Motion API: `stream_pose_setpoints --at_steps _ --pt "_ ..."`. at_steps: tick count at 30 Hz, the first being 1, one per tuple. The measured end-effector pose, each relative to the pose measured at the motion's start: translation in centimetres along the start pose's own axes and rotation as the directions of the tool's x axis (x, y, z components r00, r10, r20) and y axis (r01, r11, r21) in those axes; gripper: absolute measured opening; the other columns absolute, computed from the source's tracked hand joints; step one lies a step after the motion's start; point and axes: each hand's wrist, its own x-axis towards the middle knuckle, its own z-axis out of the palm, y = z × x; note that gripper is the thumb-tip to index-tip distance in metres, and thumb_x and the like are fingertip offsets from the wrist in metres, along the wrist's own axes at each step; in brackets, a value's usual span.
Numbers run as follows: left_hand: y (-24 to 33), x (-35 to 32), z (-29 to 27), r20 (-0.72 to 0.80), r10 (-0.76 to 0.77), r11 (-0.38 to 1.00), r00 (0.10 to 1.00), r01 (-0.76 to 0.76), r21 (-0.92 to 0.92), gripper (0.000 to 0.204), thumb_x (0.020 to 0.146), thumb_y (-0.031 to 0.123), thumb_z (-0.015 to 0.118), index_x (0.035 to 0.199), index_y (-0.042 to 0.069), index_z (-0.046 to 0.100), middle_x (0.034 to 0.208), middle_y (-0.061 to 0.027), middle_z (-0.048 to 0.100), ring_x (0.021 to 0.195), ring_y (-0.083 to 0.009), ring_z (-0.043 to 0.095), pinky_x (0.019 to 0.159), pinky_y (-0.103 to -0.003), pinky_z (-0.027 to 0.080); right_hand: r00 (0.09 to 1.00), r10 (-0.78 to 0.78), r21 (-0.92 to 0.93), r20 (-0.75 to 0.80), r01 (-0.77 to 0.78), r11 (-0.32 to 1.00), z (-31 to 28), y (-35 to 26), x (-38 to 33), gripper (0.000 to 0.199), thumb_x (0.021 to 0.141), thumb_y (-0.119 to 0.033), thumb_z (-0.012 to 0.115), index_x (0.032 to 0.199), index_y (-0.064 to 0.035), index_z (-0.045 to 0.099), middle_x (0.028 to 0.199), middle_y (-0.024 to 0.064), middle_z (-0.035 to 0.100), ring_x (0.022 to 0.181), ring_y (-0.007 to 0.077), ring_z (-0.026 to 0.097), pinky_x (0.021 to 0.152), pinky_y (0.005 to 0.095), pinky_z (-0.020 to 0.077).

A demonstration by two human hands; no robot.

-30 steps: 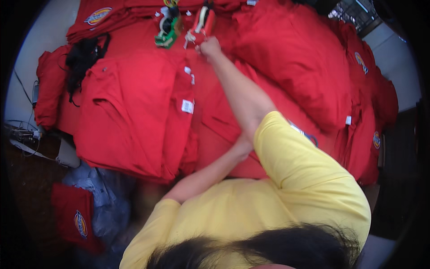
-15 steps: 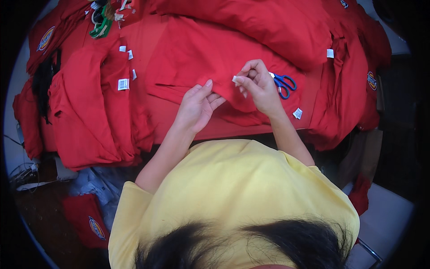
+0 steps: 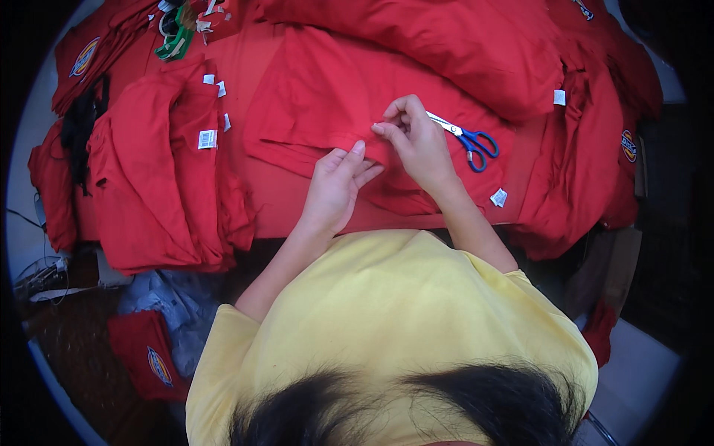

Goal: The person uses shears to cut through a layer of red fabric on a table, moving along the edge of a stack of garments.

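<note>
The left hand pinches the near edge of a wrinkled red cloth garment, spread on the red-covered table before the person; holding that edge flat and taut should limit creasing beside the right hand. The right thumb and forefinger nearly meet over the fabric, but whether they grip anything is too small to tell. Blue-handled metal scissors have their blade tips hidden behind that hand.

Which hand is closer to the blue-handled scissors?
Right. The right hand is just left of the scissors, beside the blades; the left hand is farther left and closer to the person's body.
</note>
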Motion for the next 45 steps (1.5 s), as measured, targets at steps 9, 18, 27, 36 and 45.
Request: stream_pose_setpoints --at_steps 9,18,27,36,45 --pt "-0.9 0.2 0.8 0.043 -0.038 0.991 0.998 0.032 0.127 0.025 0.096 0.018 0.048 0.116 0.004 0.053 0.107 -0.0064 0.06 0.102 -0.0182 0.058 0.093 -0.038 0.046 0.957 0.18 0.077 0.227 -0.202 0.976 -2.2 1.2 0.4 0.022 0.083 -0.02 0.066 0.083 0.0006 0.059 0.069 0.0026 0.056 0.067 0.0077 0.05 0.062 0.0246 0.0403" --pt "1.6 4.5 -4.7 0.109 0.232 0.842 0.967 -0.143 -0.52 0.048 0.088 0.016 0.048 0.133 0.005 0.035 0.138 -0.0124 0.039 0.127 -0.0289 0.038 0.109 -0.047 0.024 0.995 0.078 -0.093 0.065 -0.071 0.993 -2.6 3.8 -0.3 0.021 0.086 -0.019 0.061 0.081 0.0019 0.059 0.065 0.0055 0.052 0.061 0.0115 0.045 0.057 0.0273 0.0372" --pt "5.2 4.1 -7.0 0.095 0.351 0.822 0.931 -0.258 -0.508 0.06 0.092 0.033 0.042 0.142 0.005 0.024 0.149 -0.014 0.023 0.138 -0.0316 0.019 0.113 -0.051 0.009 0.994 0.107 -0.192 0.022 -0.101 0.976 -3.8 6.1 -0.5 0.025 0.087 -0.022 0.057 0.081 0.0018 0.06 0.063 0.0091 0.054 0.059 0.0147 0.047 0.058 0.0301 0.039" --pt "5.2 4.1 -7.3 -0.046 0.328 0.869 0.943 -0.321 -0.376 0.05 0.09 0.028 0.054 0.131 0.004 0.038 0.135 -0.0153 0.041 0.125 -0.0303 0.038 0.107 -0.049 0.026 0.999 -0.016 -0.173 -0.03 0.011 0.985 -5.3 6.2 -1.3 0.02 0.089 -0.018 0.056 0.092 0.0004 0.063 0.07 0.0111 0.061 0.063 0.0187 0.057 0.061 0.0303 0.0434" --pt "10.3 2.6 -12.0 -0.406 0.324 0.747 0.854 0.032 0.664 0.021 0.078 0.021 0.075 0.082 0.005 0.063 0.068 -0.0005 0.062 0.053 -0.0056 0.054 0.054 -0.02 0.045 0.994 -0.096 -0.853 0.042 0.086 0.515 -12.4 8.3 -5.1 0.037 0.078 -0.013 0.065 0.114 -0.0095 0.055 0.108 0.0108 0.053 0.098 0.0291 0.05 0.081 0.0412 0.0395"
